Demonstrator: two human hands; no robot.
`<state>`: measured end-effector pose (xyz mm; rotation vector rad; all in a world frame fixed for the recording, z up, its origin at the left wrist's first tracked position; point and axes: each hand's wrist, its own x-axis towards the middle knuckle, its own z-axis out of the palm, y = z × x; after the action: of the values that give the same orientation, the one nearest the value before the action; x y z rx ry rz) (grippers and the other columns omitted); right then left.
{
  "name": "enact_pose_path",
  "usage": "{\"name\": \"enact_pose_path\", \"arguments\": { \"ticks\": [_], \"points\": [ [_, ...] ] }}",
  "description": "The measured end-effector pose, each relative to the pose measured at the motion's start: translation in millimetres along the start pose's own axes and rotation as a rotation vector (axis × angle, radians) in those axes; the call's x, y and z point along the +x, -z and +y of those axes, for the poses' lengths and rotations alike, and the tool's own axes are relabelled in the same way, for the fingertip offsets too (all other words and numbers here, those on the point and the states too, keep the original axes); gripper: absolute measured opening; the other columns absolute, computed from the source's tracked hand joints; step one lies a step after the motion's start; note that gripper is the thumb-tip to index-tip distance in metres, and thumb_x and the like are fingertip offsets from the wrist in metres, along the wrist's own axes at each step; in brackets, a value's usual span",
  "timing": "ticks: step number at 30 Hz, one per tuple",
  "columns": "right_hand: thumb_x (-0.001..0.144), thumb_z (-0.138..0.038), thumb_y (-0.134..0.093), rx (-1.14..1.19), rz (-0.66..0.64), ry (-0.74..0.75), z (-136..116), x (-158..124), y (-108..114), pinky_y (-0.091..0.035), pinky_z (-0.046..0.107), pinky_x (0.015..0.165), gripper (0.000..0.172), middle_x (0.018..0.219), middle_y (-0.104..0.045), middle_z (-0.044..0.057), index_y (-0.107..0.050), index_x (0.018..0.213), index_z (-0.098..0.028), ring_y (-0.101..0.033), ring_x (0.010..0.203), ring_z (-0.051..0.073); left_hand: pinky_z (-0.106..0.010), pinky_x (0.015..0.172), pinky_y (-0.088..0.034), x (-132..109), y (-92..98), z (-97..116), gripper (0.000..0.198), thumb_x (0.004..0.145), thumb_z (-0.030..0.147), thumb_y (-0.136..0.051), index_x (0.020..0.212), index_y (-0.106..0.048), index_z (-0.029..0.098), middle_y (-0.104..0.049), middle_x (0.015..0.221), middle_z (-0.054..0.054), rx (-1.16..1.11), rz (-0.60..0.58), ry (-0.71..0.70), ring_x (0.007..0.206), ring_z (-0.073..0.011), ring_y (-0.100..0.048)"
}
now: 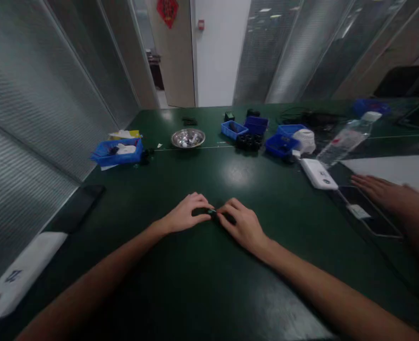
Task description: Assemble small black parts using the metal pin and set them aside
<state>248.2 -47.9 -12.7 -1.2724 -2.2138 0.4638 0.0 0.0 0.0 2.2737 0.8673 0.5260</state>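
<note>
Pinching small dark piece [212, 211], left hand [187, 214], right hand [244, 224], unreadable logo [13, 276] on left-side white case [39, 255]

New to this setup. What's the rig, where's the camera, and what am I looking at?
There's no machine here: one person works bare-handed. The single picture comes from a camera on their head, looking forward and down, so their forearms enter from the bottom.

The left hand and right hand meet over a dark green table, with a small dark object held at their fingertips. It's too small and blurred to identify.

Farther back are a metal bowl with small items in it and, to its left, a blue tray. On the right stands a plastic bottle. The hand at the right edge belongs to someone else.
</note>
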Motion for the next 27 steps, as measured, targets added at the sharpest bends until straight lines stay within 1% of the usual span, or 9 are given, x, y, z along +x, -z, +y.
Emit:
{"name": "enact_pose_path", "arguments": {
  "ticks": [4,7,11,14,16,18,21,24,27],
  "points": [
    [0.103,-0.03,-0.056,-0.036,-0.035,0.007,-1,2,-1,-0.051,0.028,0.073,0.014,0.107,-0.063,0.004,-0.068,0.109,-0.024,-0.066,0.083,0.016,-0.042,0.109,-0.04,0,-2.1,1,0.027,0.098,0.041,-0.063,0.118,-0.074,0.027,-0.063,0.118,-0.007,0.019,0.009,-0.001,0.117,-0.0238,-0.055],
    [0.103,-0.03,-0.055,-0.037,-0.034,0.015,-2,2,-1,-0.051,0.028,0.071,0.015,0.106,-0.064,0.004,-0.068,0.109,-0.024,-0.065,0.081,0.016,-0.042,0.108,-0.04,-1,-1.5,1,0.026,0.099,0.04,-0.063,0.119,-0.073,0.027,-0.063,0.12,-0.007,0.019,0.009,0.001,0.119,-0.0244,-0.055],
    [0.101,-0.03,-0.056,-0.018,0.04,-0.031,-4,2,2,-0.05,0.028,0.069,0.016,0.102,-0.065,0.004,-0.071,0.102,-0.024,-0.065,0.078,0.016,-0.044,0.11,-0.039,-3,1.6,3,0.031,0.099,0.038,-0.063,0.127,-0.069,0.028,-0.064,0.124,-0.006,0.001,0.017,-0.002,0.12,-0.0243,-0.055],
    [0.099,-0.029,-0.059,0.018,0.099,-0.072,-4,3,6,-0.05,0.029,0.071,0.014,0.097,-0.066,0.004,-0.072,0.096,-0.023,-0.065,0.077,0.016,-0.045,0.112,-0.038,-4,2.1,5,0.033,0.099,0.038,-0.062,0.13,-0.068,0.027,-0.064,0.126,-0.007,0.002,0.017,0.0,0.121,-0.0247,-0.055],
    [0.098,-0.028,-0.06,0.047,0.123,-0.083,-4,4,7,-0.051,0.029,0.073,0.013,0.095,-0.067,0.004,-0.071,0.093,-0.023,-0.065,0.08,0.017,-0.044,0.109,-0.041,-4,0.2,4,0.031,0.101,0.039,-0.06,0.127,-0.07,0.026,-0.064,0.124,-0.008,0.014,0.035,0.005,0.119,-0.0245,-0.055],
    [0.098,-0.028,-0.06,0.065,0.13,-0.087,-3,4,8,-0.051,0.03,0.073,0.013,0.095,-0.067,0.004,-0.071,0.093,-0.023,-0.065,0.08,0.018,-0.042,0.104,-0.045,-4,-2.6,2,0.027,0.102,0.037,-0.056,0.121,-0.072,0.025,-0.064,0.121,-0.008,0.037,0.077,0.012,0.117,-0.0239,-0.055],
    [0.098,-0.028,-0.06,0.072,0.125,-0.088,-2,4,8,-0.05,0.029,0.071,0.013,0.095,-0.066,0.004,-0.071,0.094,-0.023,-0.065,0.08,0.018,-0.041,0.103,-0.045,-3,-4.5,-4,0.023,0.102,0.035,-0.057,0.113,-0.073,0.023,-0.064,0.119,-0.007,0.073,0.141,0.033,0.114,-0.0233,-0.056],
    [0.098,-0.028,-0.06,0.082,0.122,-0.087,-2,3,9,-0.05,0.029,0.071,0.013,0.096,-0.066,0.004,-0.071,0.094,-0.023,-0.065,0.081,0.017,-0.041,0.105,-0.044,-3,1.2,-8,0.02,0.1,0.036,-0.061,0.108,-0.073,0.023,-0.064,0.121,-0.007,0.087,0.147,0.062,0.116,-0.0235,-0.056],
    [0.098,-0.028,-0.061,0.096,0.105,-0.087,-1,2,12,-0.051,0.029,0.071,0.012,0.097,-0.066,0.003,-0.071,0.095,-0.023,-0.065,0.081,0.017,-0.039,0.1,-0.047,-3,16.1,-18,0.022,0.099,0.037,-0.061,0.112,-0.072,0.024,-0.066,0.12,-0.006,0.083,0.147,0.133,0.113,-0.0231,-0.058]
  ]
}}
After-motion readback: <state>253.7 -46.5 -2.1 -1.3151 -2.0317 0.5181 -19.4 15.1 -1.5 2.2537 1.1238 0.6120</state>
